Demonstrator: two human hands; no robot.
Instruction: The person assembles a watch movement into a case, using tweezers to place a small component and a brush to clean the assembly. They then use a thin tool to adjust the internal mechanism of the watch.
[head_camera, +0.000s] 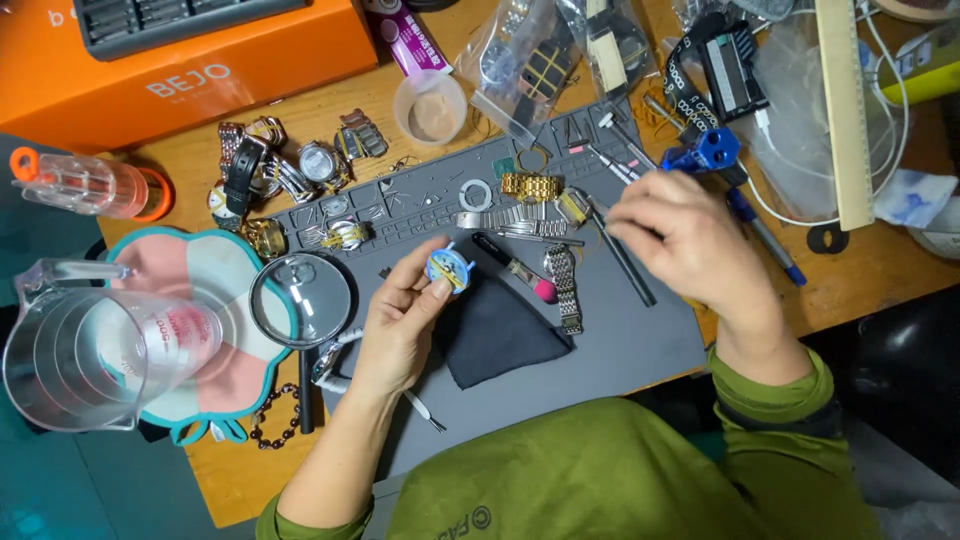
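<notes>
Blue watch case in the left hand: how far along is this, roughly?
Done: the blue watch case appears strapless; loose metal bands lie on the grey mat. In hand: left hand pinches the case; right hand reaches over thin tools at the mat's top edge. Left: bands unattached; inner state unclear.

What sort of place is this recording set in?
Most likely a watch repair bench. A grey work mat holds metal watch bands and small tools, a magnifying glass lies beside it, and the left hand holds a small blue round watch part.
</notes>
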